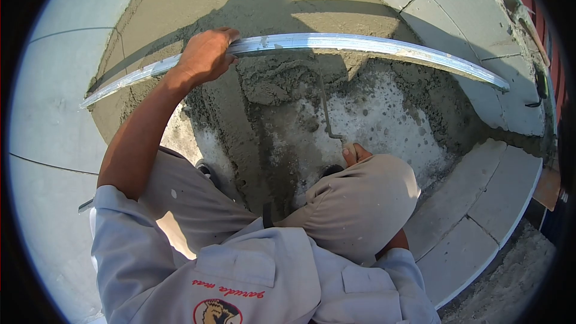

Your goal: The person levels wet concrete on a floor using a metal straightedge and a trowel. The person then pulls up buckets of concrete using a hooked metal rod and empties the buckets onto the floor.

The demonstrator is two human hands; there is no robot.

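Note:
My left hand [209, 54] is closed over a long metal straightedge [336, 42], left of its middle. The bar spans the bed of wet mortar [180, 0] and appears curved through the wide lens. Beside my right knee, my right hand [355, 154] grips the handle of a trowel [326, 111], partly hidden by the knee. The trowel shows almost edge-on, its far end close to the loose mortar [273, 84] just on my side of the bar.
Pale block walls [474, 18] border the mortar at the right, with a lower block row [468, 198] nearer me. A smooth grey surface [54, 108] lies at the left. Mortar-splashed white ground [384, 108] shows between my feet and the bar. My shadow falls across the far mortar.

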